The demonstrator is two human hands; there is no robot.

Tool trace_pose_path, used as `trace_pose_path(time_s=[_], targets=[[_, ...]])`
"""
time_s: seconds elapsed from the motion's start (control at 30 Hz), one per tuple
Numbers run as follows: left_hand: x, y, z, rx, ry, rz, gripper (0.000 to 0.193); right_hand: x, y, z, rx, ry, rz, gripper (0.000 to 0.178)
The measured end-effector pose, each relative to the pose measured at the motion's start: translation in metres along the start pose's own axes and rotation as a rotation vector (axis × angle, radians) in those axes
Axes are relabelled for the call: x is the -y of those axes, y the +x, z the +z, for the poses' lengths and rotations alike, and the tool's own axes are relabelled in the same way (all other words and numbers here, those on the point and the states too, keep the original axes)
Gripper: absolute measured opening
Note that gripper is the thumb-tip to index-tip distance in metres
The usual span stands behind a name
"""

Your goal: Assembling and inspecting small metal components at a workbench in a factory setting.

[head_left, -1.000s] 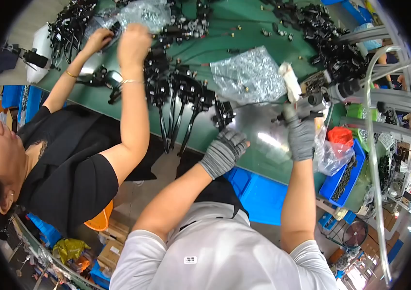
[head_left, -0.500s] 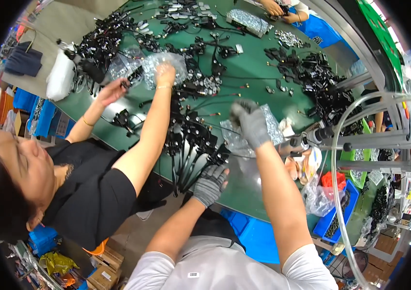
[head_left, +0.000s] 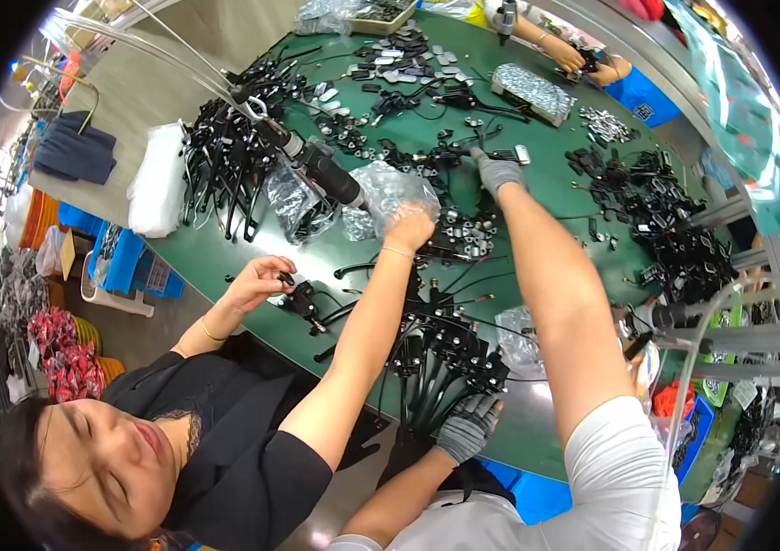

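Note:
My right hand [head_left: 497, 173], in a grey glove, reaches far across the green table. Its fingertips meet a black brake lever [head_left: 452, 154] in the far row; their grip is hidden. A small pale, rectangular piece [head_left: 522, 154] lies just right of those fingers. Close to the near table edge, my gloved left hand [head_left: 469, 428] rests with fingers extended and nothing visible in them. It lies beside a fanned bunch of black brake levers [head_left: 431, 372] with cables. Silvery clamp pieces [head_left: 472, 237] lie between my two hands.
On my left a co-worker's hand [head_left: 408, 228] touches a clear plastic bag [head_left: 390, 195]; the other holds a small black part. A hanging power screwdriver [head_left: 330, 174] crosses there. Black part heaps [head_left: 674, 211] lie right. Another person's hands [head_left: 583, 62] work at the far edge.
My right hand has moved from beside the bubble-wrap bag to the far row of levers. My left hand stays by the lever bunch. The view has shifted, and the hanging screwdriver now shows.

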State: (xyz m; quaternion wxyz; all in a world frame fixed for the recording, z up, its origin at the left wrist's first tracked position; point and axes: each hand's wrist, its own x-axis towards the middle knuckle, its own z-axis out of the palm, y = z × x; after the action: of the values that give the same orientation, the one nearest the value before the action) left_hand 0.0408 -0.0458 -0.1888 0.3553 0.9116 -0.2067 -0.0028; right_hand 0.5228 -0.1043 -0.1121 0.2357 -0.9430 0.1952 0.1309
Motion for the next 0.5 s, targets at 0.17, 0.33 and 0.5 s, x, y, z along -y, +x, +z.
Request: trace_pose_path(time_s=[0.17, 0.33, 0.5], targets=[[0.055, 0.051, -0.037, 0.059, 0.305, -0.03, 0.032, 0.004, 0.037, 0.026, -0.008, 0.149, 0.113, 0.091], [0.142, 0.153, -0.117, 0.157, 0.738, -0.002, 0.026, 0.041, 0.019, 0.038, 0.024, 0.221, 0.143, 0.083], [0.18, 0.25, -0.175, 0.188, 1.128, 0.111, 0.023, 0.021, 0.063, 0.068, -0.024, -0.074, 0.0, 0.039]])
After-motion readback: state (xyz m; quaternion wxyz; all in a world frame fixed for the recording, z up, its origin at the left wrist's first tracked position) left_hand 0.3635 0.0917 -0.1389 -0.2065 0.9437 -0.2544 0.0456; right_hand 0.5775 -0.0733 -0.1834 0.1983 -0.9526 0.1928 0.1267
